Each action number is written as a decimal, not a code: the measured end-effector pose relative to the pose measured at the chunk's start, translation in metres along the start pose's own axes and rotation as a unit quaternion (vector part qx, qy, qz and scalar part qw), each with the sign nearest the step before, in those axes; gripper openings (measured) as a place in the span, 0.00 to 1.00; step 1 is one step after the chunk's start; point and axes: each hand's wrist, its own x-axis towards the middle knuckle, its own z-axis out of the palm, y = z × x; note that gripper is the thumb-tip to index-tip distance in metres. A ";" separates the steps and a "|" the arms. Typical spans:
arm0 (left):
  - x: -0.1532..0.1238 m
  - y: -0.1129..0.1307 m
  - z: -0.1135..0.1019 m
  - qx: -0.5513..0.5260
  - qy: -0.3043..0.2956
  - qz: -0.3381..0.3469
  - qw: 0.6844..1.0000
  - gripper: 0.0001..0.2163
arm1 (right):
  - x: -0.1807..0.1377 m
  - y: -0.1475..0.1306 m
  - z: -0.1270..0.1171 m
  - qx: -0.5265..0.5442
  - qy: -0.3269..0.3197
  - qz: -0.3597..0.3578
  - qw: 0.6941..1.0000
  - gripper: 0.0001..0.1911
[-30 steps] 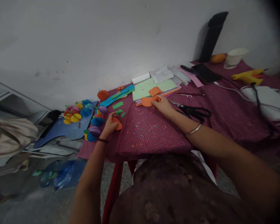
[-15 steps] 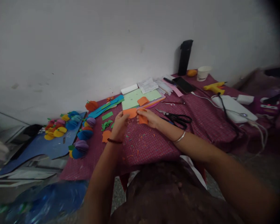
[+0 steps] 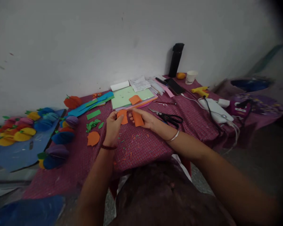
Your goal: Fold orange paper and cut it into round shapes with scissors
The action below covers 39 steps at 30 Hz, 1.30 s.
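L hand (image 3: 113, 127) grip pinched an orange cutout (image 3: 122, 115). R hand (image 3: 147, 119) grip pinched a folded orange piece (image 3: 138, 119) just beside it, both above the desk (image 3: 151, 144).

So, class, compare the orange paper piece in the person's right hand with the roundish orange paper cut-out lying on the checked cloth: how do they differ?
The orange paper piece is pinched in the right hand above the checked cloth; the roundish orange cut-out lies flat on it, untouched. The held piece looks straight-sided, the lying cut-out rounded. Both are orange paper.
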 end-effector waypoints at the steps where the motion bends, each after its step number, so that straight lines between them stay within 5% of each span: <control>1: -0.001 0.000 0.001 0.024 -0.007 0.007 1.000 0.06 | 0.000 0.002 0.000 -0.033 0.001 -0.024 0.999 0.11; 7: -0.001 -0.013 0.002 0.072 -0.037 0.003 0.997 0.05 | 0.004 0.012 0.002 -0.259 0.034 -0.175 0.949 0.34; 13: -0.003 -0.007 0.004 0.086 -0.022 0.084 0.992 0.14 | 0.005 0.011 0.002 -0.337 0.020 -0.203 0.919 0.38; 17: -0.011 0.006 0.001 0.160 -0.049 0.131 0.977 0.10 | 0.004 0.009 0.002 -0.380 0.011 -0.220 0.899 0.42; 24: -0.014 0.013 0.006 0.210 -0.146 0.077 0.964 0.06 | 0.004 0.013 0.000 -0.470 -0.009 -0.250 0.846 0.47; 28: -0.011 0.006 0.007 0.257 -0.165 0.062 0.950 0.11 | 0.002 0.013 0.004 -0.502 -0.026 -0.261 0.824 0.48; 32: -0.007 0.002 -0.001 0.212 -0.141 0.044 0.966 0.11 | 0.000 0.005 0.003 -0.427 -0.037 -0.230 0.874 0.47; 36: -0.003 0.003 -0.007 0.167 -0.080 0.106 0.977 0.09 | 0.005 -0.001 -0.004 -0.289 0.018 -0.188 0.938 0.26; 39: -0.003 0.005 -0.007 0.161 -0.047 0.148 0.975 0.09 | 0.005 -0.004 -0.006 -0.259 0.054 -0.206 0.942 0.16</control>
